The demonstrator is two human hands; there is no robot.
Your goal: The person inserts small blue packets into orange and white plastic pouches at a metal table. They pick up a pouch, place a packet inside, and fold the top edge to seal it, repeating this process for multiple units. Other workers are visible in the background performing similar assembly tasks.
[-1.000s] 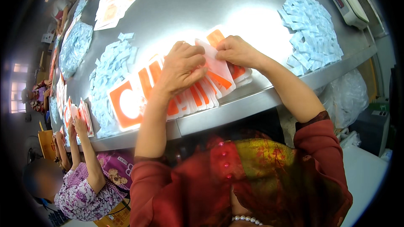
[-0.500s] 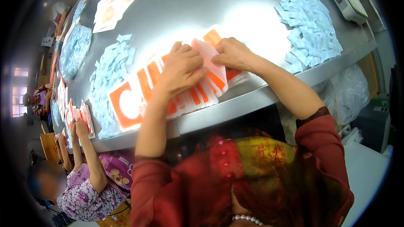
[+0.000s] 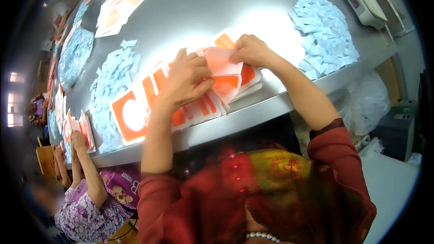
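A row of orange-and-white flat pouches lies overlapping like a fan along the near edge of the steel table. My right hand pinches the upper edge of one pouch whose pale pink side is folded up. Over the middle of the row rests my left hand, its fingers curled and thumb bent inward beside that pouch. Whatever its fingertips hold is hidden. To the left of the row lies a heap of small light-blue sachets; a larger sachet pile sits to the right.
A white scale stands at the far right. More pouches lie at the far left, near a clear bag of blue sachets. At left, a co-worker's hands handle similar pouches. A clear plastic bag hangs below the table's right end.
The pinched pouch has tipped from standing upright to a flatter fold, with its pink side spread between my hands. The whole view has shifted slightly.
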